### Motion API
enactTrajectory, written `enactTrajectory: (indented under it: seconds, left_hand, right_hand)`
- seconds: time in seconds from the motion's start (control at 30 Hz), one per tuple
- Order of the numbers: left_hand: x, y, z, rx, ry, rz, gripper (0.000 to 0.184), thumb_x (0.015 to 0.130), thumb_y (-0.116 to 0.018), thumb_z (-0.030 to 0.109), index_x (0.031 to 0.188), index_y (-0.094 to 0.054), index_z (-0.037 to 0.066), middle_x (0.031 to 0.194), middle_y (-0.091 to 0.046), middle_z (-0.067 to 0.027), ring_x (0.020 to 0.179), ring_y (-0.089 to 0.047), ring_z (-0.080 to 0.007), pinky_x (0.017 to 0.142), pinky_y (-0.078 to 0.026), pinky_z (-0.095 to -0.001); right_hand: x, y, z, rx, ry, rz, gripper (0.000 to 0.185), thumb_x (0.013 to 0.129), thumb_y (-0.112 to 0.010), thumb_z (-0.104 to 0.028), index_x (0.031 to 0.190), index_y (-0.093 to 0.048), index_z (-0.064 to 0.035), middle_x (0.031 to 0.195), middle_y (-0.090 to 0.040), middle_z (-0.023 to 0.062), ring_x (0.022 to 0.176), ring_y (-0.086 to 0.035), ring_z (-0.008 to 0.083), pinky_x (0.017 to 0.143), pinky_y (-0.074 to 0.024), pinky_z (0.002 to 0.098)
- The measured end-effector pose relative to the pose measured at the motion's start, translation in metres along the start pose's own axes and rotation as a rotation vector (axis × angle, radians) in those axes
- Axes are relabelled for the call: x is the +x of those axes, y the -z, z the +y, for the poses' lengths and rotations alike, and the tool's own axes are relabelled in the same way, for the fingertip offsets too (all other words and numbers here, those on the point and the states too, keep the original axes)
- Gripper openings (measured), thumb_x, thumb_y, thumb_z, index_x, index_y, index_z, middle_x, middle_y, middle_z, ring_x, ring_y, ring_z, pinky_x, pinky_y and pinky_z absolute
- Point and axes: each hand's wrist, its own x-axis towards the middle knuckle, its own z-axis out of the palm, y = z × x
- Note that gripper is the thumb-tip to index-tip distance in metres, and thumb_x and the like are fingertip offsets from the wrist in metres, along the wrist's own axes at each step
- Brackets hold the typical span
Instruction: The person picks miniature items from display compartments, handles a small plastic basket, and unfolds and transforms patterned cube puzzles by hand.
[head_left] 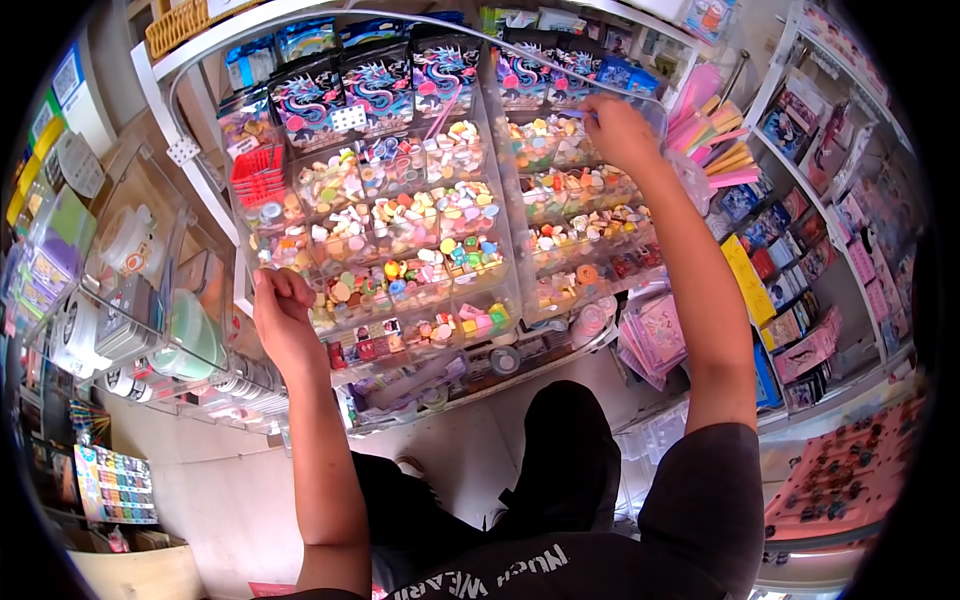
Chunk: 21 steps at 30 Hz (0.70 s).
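Observation:
My right hand reaches to the back of the right-hand clear compartment tray. Its fingers are pinched together beside a thin bluish-purple piece, and whatever they hold is too small to make out. Below the hand lie small pastel charms sorted in rows. My left hand is curled closed at the left front edge of the left-hand clear tray; what its fingers hold, if anything, is hidden. Colourful charms fill this tray's compartments. A pink stick-like tool leans at its back.
Black dragon-print packets stand behind the trays. A red basket sits at the left tray's back corner. Pink and yellow sticks stick out on the right. Wire-shelved containers flank the left side, and a shelf of packets the right.

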Motion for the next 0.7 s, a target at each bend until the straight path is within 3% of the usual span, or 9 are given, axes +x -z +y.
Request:
enactTrajectory:
  seconds: [0.4,0.7]
  left_hand:
    - [0.002,0.002,-0.001,-0.013,-0.012,-0.01,0.034,0.108,-0.04,0.03,0.081,-0.039,0.009,0.071,-0.042,-0.0038,0.067,-0.037,-0.0137,0.065,-0.032,-0.0296]
    - [0.001,-0.002,-0.001,-0.003,-0.001,0.008,0.035,0.109,-0.04,0.031,0.081,-0.038,0.009,0.071,-0.041,-0.0034,0.066,-0.035,-0.0135,0.064,-0.032,-0.0295]
  right_hand:
    - [0.025,-0.014,0.034,0.244,-0.117,-0.146,0.025,0.083,-0.067,-0.023,0.1,-0.074,-0.0049,0.091,-0.072,0.0188,0.089,-0.069,0.0372,0.082,-0.0539,0.045]
    - [0.014,-0.001,-0.003,0.023,-0.094,-0.072,0.02,0.084,-0.064,-0.019,0.097,-0.074,-0.008,0.095,-0.072,0.0187,0.091,-0.069,0.0373,0.082,-0.0544,0.0459]
